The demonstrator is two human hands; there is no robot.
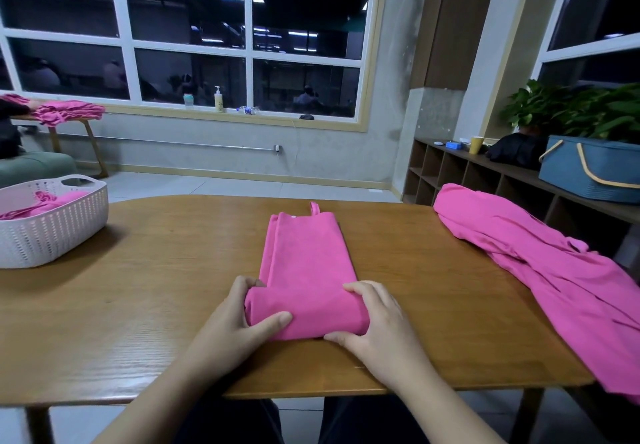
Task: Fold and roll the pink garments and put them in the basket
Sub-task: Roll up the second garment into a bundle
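Lying mid-table, folded pink garment [304,263], its near end rolled and gripped by left hand [239,322] and right hand [374,326], fingers curling over the roll. Spreading bare table [156,305] either side. Sitting left, white basket [52,229], partly cut off. Draping off the right edge, loose pink garments [554,270].

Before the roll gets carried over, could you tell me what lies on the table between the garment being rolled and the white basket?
Nothing: the head view shows only bare wooden table between the folded garment and the white basket.
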